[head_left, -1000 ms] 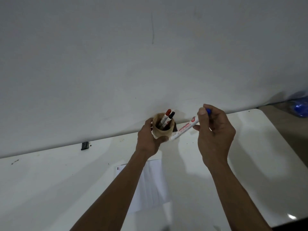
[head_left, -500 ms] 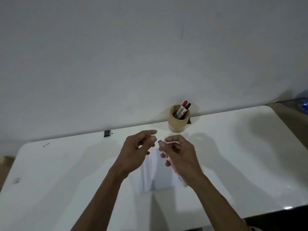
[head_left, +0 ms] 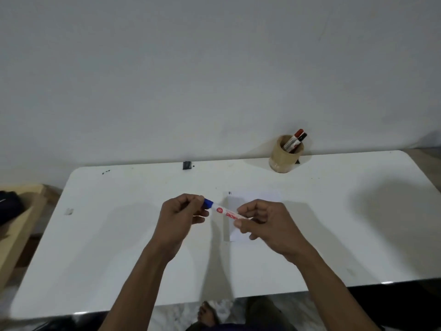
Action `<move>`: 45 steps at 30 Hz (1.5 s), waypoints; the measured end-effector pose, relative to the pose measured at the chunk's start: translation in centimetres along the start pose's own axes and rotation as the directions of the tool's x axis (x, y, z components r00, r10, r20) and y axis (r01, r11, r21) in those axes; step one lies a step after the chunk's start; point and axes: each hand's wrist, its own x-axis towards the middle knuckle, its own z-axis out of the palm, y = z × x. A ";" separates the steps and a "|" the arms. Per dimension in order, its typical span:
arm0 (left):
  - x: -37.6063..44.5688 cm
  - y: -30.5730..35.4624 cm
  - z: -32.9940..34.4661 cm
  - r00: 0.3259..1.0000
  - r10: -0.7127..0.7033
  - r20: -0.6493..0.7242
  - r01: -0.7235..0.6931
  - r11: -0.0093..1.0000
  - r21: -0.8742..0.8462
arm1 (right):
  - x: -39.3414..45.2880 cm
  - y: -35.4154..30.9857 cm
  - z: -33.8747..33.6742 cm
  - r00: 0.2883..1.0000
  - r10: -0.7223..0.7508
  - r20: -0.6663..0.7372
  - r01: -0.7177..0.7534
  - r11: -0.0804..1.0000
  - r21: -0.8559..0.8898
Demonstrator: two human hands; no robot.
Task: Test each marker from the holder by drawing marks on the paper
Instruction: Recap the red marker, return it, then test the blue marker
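A white marker (head_left: 225, 213) with red lettering and a blue cap (head_left: 208, 204) is held level above the table between both hands. My left hand (head_left: 181, 213) pinches the blue cap. My right hand (head_left: 265, 223) grips the barrel's other end. The cap still sits on the marker. Beneath the hands lies a small white paper (head_left: 250, 197), with a short dark mark at its far left corner. A tan round holder (head_left: 285, 155) stands at the table's far edge by the wall, with a red-capped marker (head_left: 296, 137) and a black-capped marker (head_left: 301, 139) leaning in it.
The white table (head_left: 119, 235) has rounded corners and runs against a pale wall. A small dark clip (head_left: 187, 165) sits at its far edge. A wooden bench (head_left: 19, 225) with a dark item stands at left. A foot (head_left: 207, 314) shows below the near edge.
My left hand let go of the holder and came back to the marker's blue cap. My right hand carried the marker from the holder to above the paper. The view shifted down and left.
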 end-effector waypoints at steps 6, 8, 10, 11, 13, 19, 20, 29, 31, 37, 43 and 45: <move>-1.5 -1.0 -2.6 1.000 -0.004 0.018 0.004 1.000 -0.015 | -0.6 0.0 2.6 0.979 0.037 -0.203 0.042 0.927 0.372; -1.6 -1.4 -2.4 0.996 0.046 0.072 -0.053 0.994 0.100 | -0.6 0.1 3.8 0.971 0.088 -0.224 0.039 0.861 0.507; -1.7 -1.6 -2.0 0.991 0.091 0.099 -0.108 0.977 0.185 | -0.7 0.1 4.8 0.968 0.125 -0.218 0.029 0.806 0.591; -1.7 -1.7 -1.8 0.989 0.105 0.102 -0.124 0.972 0.200 | -0.7 0.1 5.2 0.969 0.134 -0.207 0.021 0.794 0.608; -1.5 -1.8 -1.4 0.987 0.108 0.117 -0.129 0.973 0.192 | -0.7 0.4 5.8 0.974 0.132 -0.186 0.001 0.811 0.585; -0.2 -2.1 -1.1 0.982 -0.009 0.188 -0.015 0.991 0.130 | 0.7 1.2 5.0 0.979 0.088 -0.182 0.006 0.889 0.458; 0.2 -2.2 -1.4 0.983 -0.043 0.181 0.023 0.994 0.107 | 1.1 1.2 4.5 0.978 0.100 -0.182 0.006 0.862 0.506; 7.9 -2.6 -0.6 0.982 0.089 -0.164 0.032 0.787 0.616 | 5.2 2.3 -0.2 0.958 0.166 -0.234 -0.035 0.877 0.480; 10.1 -2.8 0.2 0.980 0.127 -0.155 0.018 0.712 0.702 | 5.9 2.7 -0.5 0.957 0.177 -0.228 -0.050 0.879 0.474; 14.2 -3.8 1.5 0.986 0.070 -0.153 0.082 0.592 0.802 | 7.9 3.7 -1.9 0.951 0.216 -0.222 -0.095 0.887 0.452; 14.9 -4.3 1.9 0.987 0.022 -0.159 0.119 0.566 0.816 | 9.4 4.4 -3.0 0.948 0.231 -0.218 -0.120 0.896 0.428; 14.7 -4.3 2.1 0.987 0.022 -0.161 0.119 0.578 0.807 | 9.7 4.7 -3.3 0.949 0.237 -0.210 -0.128 0.893 0.431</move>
